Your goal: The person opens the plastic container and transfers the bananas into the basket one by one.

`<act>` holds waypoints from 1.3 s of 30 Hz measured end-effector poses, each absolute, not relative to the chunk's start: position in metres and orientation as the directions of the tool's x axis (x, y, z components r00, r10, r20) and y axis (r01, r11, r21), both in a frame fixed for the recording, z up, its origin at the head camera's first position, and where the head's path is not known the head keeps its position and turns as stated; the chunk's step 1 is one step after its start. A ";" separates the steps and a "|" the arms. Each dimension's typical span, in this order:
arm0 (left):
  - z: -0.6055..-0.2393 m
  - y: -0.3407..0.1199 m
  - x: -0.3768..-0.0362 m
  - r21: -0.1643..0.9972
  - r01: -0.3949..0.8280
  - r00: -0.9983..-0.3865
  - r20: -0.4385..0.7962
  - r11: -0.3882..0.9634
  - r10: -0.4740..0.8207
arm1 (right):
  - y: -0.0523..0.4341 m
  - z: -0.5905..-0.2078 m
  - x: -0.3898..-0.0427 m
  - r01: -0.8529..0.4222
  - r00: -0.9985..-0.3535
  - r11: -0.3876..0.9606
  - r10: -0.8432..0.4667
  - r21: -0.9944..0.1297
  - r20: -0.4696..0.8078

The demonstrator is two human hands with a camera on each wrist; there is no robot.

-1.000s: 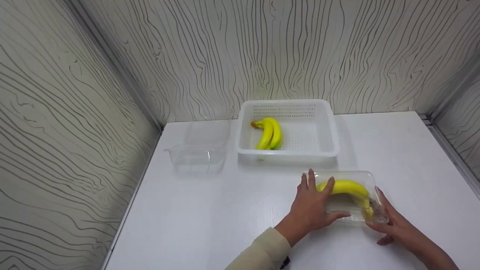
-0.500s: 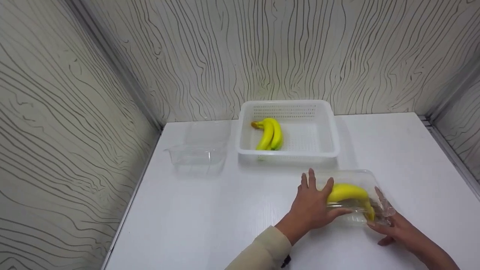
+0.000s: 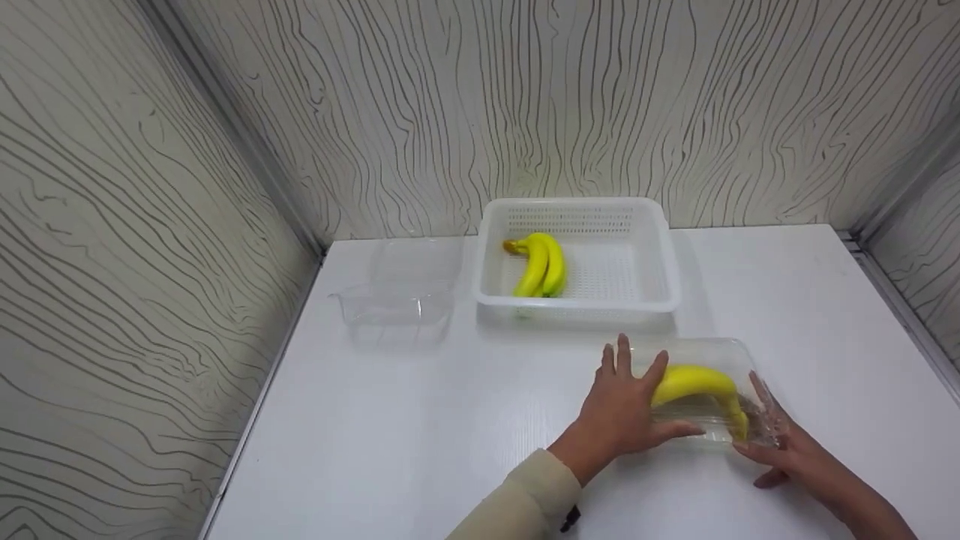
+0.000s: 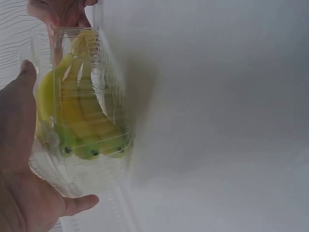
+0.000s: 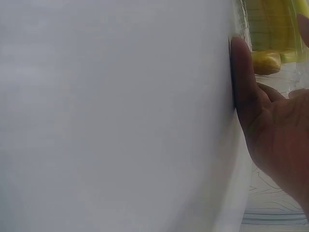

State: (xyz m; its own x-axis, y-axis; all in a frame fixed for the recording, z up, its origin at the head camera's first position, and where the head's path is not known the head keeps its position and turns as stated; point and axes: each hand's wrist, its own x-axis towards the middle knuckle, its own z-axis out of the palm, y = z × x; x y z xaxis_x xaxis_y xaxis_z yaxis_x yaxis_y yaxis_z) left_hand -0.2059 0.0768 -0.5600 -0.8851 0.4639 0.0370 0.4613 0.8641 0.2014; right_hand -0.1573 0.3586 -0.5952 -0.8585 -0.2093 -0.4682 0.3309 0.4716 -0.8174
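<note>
A bunch of bananas (image 3: 694, 381) lies inside a clear plastic clamshell box (image 3: 701, 349) at the front right of the table. From the left, my left hand (image 3: 619, 412) rests on the box with its fingers spread and straight, the thumb along the front side. Around the right end, my right hand (image 3: 787, 446) grips the box, thumb at the front corner, other fingers partly hidden behind the plastic. In the left wrist view, several green-tipped bananas (image 4: 79, 106) show through the ribbed wall. Seen from the right wrist, a finger (image 5: 243, 63) lies along the box between it and the white tabletop.
Behind the box stands a white perforated basket (image 3: 577, 305) with another banana bunch (image 3: 534, 266) at its left. A second clear clamshell box (image 3: 394, 309) stands at the back left, lid raised. Patterned panels (image 3: 570, 97) enclose the table at the back and sides.
The bananas shift slightly right and down relative to the left hand as the box tilts a little in the hands. Both hands stay nearly where they were.
</note>
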 end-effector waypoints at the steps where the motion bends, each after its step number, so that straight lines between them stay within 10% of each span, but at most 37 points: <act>1: -0.560 0.075 -0.206 0.204 0.468 -0.881 0.034 0.860 0.471 | 0.358 -0.595 -0.157 0.331 -0.860 0.472 -0.206 -0.817 -0.467; 39: -0.562 0.048 -0.224 0.293 0.558 -0.816 0.025 0.777 0.577 | 0.359 -0.598 -0.155 0.337 -0.868 0.447 -0.194 -0.828 -0.458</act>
